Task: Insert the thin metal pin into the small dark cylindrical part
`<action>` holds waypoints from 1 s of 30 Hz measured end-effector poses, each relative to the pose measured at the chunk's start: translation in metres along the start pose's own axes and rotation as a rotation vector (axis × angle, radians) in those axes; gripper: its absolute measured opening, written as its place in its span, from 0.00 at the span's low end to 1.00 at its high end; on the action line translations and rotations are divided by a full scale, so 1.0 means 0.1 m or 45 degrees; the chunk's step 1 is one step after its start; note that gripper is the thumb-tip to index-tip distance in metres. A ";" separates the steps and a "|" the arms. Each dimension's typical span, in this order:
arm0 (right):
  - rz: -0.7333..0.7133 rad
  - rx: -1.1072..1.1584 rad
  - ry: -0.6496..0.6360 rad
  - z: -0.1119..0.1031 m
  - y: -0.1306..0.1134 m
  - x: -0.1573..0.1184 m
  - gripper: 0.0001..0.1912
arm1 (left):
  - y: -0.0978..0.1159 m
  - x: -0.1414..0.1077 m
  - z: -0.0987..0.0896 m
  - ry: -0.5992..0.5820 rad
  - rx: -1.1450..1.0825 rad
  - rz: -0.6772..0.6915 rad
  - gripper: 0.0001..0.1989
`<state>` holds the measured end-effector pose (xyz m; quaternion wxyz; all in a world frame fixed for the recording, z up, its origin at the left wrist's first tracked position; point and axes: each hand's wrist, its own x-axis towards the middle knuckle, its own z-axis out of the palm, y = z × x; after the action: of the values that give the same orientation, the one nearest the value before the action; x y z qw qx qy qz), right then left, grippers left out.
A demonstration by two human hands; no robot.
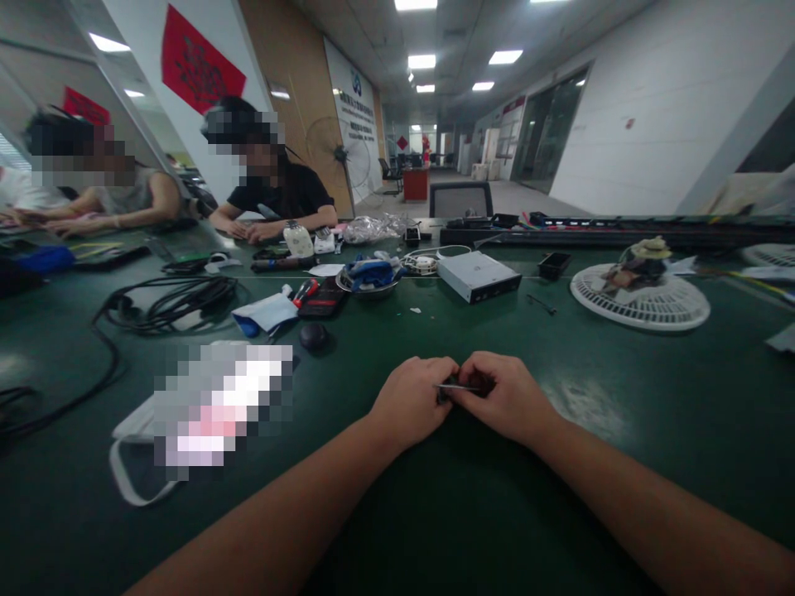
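Both my hands meet just above the green table, in the middle of the head view. Between them is a small thin flat piece point(458, 387) with a pale edge; its kind is too small and too covered to make out. My left hand point(415, 399) is closed, its fingers curled at the piece's left end, where something dark shows. On the other side, my right hand point(508, 397) pinches the piece between thumb and curled fingers. A black computer mouse point(314, 336) lies beyond my left hand. Farther forward rests a silver optical drive point(478, 277).
At the right sits a white fan grille point(639, 310) bearing a motor, near a small black box point(554, 265). A bowl point(369, 288) holds blue material. Coiled black cables point(167, 302) and a blurred-out device point(217, 406) lie left. Two people point(279, 194) sit across the table.
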<state>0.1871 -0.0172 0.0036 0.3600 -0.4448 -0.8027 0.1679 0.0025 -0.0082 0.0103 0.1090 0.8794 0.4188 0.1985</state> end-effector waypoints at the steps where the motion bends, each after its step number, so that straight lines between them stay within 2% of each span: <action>1: 0.014 -0.020 0.002 0.00 -0.01 0.00 0.11 | 0.01 0.00 0.00 -0.008 0.009 0.004 0.09; 5: 0.028 -0.005 -0.004 -0.02 -0.04 -0.01 0.07 | 0.03 -0.01 -0.01 0.037 0.023 -0.067 0.10; 10: 0.128 0.066 0.125 -0.02 -0.01 0.00 0.08 | 0.02 -0.01 0.01 0.294 0.025 -0.321 0.06; 13: 0.131 0.008 0.164 -0.01 0.02 0.02 0.06 | -0.01 0.00 0.04 0.403 0.046 -0.398 0.08; 17: 0.003 -0.057 0.128 -0.01 0.01 0.01 0.06 | -0.03 0.01 0.06 0.396 0.059 -0.390 0.11; 23: -0.012 -0.104 0.115 -0.01 0.00 0.00 0.07 | -0.03 0.00 0.04 0.322 0.035 -0.280 0.09; 30: -0.061 -0.157 0.084 -0.01 -0.02 -0.01 0.05 | -0.04 0.01 0.03 0.337 0.015 -0.291 0.08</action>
<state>0.1871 -0.0195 0.0051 0.3622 -0.4519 -0.8097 0.0948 0.0015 -0.0053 0.0065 0.0696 0.7929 0.5279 0.2963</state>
